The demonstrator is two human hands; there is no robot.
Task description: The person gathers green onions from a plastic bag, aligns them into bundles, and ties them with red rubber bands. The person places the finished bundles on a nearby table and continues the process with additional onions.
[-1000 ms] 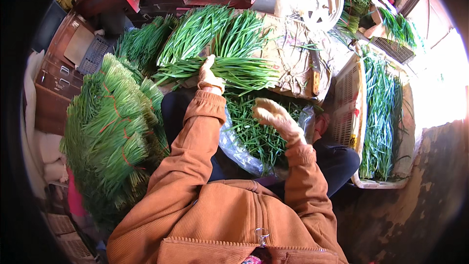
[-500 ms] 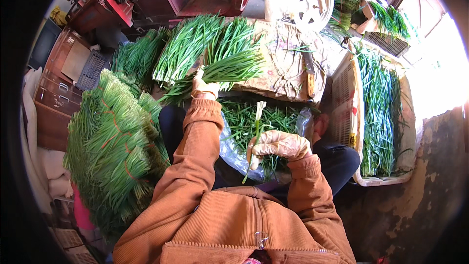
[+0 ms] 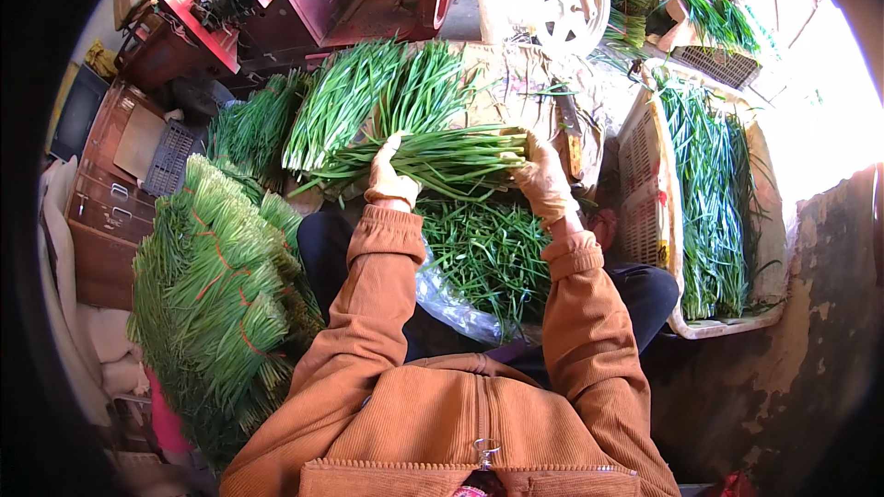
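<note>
A loose bunch of green garlic chives lies crosswise between my two gloved hands. My left hand is wrapped round its left part, thumb up. At the right end, my right hand closes on the bunch, its fingers partly hidden. Just beyond, more loose chives are heaped on a low surface spread with brown sacking. Below my hands, a plastic-lined container between my knees holds loose green trimmings.
Tied chive bundles with red bands are stacked at my left. A knife with a wooden handle rests on the sacking. On the right stands a pale plastic crate full of chives. A white spoked wheel is at the back.
My right hand has moved up and away from the container to the bunch's right end; the single stalk it held no longer shows there. The bunch now lies more level.
</note>
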